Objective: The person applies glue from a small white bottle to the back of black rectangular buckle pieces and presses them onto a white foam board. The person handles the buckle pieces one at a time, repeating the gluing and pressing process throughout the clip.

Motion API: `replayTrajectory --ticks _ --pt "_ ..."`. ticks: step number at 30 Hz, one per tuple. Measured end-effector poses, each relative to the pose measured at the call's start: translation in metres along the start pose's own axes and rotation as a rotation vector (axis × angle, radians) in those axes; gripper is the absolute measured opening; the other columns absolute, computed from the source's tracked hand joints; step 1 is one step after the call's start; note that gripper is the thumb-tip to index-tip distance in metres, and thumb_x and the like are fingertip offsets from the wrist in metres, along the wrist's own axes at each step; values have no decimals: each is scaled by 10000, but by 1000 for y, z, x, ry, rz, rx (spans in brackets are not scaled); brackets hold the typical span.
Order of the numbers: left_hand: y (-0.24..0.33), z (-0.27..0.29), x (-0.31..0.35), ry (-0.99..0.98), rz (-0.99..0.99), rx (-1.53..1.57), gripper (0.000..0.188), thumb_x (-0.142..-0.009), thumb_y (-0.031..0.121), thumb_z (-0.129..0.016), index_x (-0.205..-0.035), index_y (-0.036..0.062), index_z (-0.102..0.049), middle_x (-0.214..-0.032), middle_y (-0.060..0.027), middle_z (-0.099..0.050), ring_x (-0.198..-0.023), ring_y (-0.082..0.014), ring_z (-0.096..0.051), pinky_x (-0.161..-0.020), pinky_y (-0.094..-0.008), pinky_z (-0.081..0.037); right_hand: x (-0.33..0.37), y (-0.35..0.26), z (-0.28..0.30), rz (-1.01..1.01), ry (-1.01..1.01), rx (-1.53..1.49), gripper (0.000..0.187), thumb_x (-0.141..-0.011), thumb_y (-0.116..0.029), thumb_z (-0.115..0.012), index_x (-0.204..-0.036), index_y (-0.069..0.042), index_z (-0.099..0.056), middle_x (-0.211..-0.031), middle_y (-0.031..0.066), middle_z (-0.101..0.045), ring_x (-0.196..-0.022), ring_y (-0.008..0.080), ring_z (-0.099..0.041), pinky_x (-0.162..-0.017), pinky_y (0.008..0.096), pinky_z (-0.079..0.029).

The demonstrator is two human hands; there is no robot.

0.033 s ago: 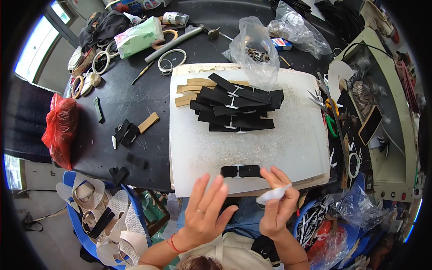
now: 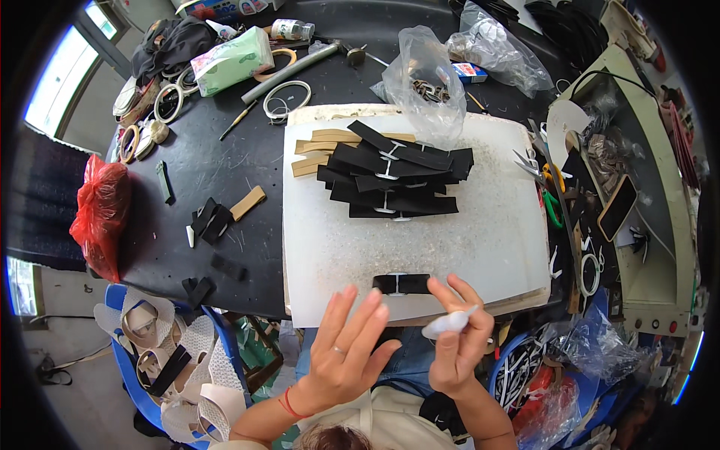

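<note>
A short black strap (image 2: pixel 414 284) with a pale H-shaped buckle (image 2: pixel 397 284) at its middle lies near the front edge of the white board (image 2: pixel 337 247). My left hand (image 2: pixel 347 341) is open, fingers stretched out, just short of the strap's left end. In my right hand (image 2: pixel 463 349) a small white squeeze bottle (image 2: pixel 448 324) with a tapered end is gripped. That hand's index finger extends to the strap's right end; whether it touches cannot be made out. Farther back on the board, black straps (image 2: pixel 405 169) with similar buckles are piled over tan strips (image 2: pixel 311 148).
Scissors (image 2: pixel 551 176) lie at the board's right, with a phone (image 2: pixel 618 208) beyond. A clear bag (image 2: pixel 429 82) of metal bits overlaps the far edge. Black scraps (image 2: pixel 211 221) and a red bag (image 2: pixel 103 217) sit left; a blue basket (image 2: pixel 124 367) holds shoe uppers.
My left hand has shifted slightly right. My right hand, with the squeeze bottle, has moved a little left. The strap at the front spans a slightly shorter width.
</note>
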State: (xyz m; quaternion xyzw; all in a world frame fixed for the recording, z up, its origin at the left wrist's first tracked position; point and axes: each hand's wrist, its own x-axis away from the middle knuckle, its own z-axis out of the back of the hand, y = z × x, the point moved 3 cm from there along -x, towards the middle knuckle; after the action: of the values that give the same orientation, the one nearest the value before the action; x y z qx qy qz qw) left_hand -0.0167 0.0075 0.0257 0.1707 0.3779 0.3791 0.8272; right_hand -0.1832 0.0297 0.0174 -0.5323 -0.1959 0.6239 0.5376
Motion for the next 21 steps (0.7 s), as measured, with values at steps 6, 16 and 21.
replayTrajectory --ticks 6,16,21 --pt "-18 -5 -28 -10 24 131 340 -788 -89 -632 -1125 -53 -655 -1262 -208 -613 -1109 -360 -639 -955 -460 -519 0 7 -16 -11 -36 6 301 -1026 -246 -468 -1183 3 -404 -1229 266 -632 -1239 341 -534 -1065 461 -315" --pt "-38 1 -38 -202 -39 190 350 -732 -94 -655 -1071 -10 -686 -1215 -119 -650 -1133 -307 -625 -972 -398 -529 4 12 -14 -19 -72 -2 294 -1027 -238 -467 -1135 35 -452 -1150 283 -661 -1224 361 -574 -1051 455 -370" --pt "-39 -1 -38 -200 -48 149 365 -722 -94 -653 -1077 -16 -684 -1200 -125 -653 -1125 -299 -628 -979 -400 -526 2 10 -13 -33 -88 6 287 -1024 -231 -469 -1127 37 -455 -1132 283 -668 -1214 362 -586 -1055 456 -367"
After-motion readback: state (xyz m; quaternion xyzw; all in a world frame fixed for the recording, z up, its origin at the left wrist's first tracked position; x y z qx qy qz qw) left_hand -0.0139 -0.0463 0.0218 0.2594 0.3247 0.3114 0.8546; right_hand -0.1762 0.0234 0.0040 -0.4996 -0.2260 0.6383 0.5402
